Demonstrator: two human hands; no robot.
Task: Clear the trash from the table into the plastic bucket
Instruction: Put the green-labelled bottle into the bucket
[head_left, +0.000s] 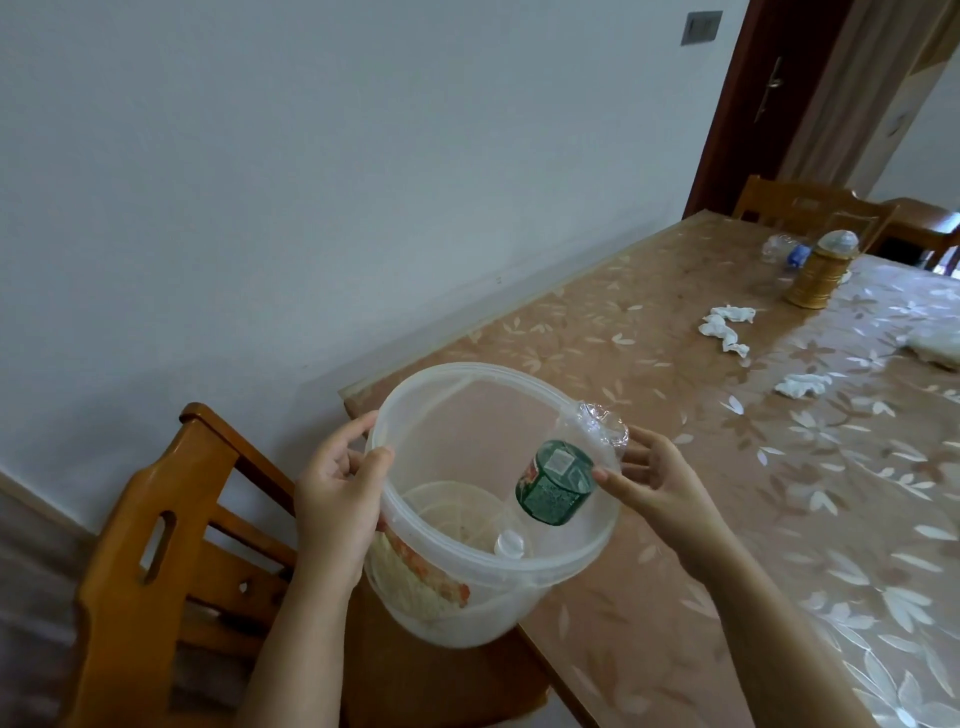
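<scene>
Left hand (337, 493) clamped on bucket (545, 566) rim — bottle (558, 486) inside, beside loosely spread, empty right hand (652, 475)

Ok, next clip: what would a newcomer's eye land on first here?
The translucent plastic bucket at the table's near corner, gripped at its rim by the left hand. A green-labelled bottle is going in cap-down beside the open right hand. Crumpled tissues lie farther along the table.

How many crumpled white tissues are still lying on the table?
2: a long twisted tissue near the gold jar, and a smaller tissue nearer the bucket. A white object at the right edge may be another.
</scene>
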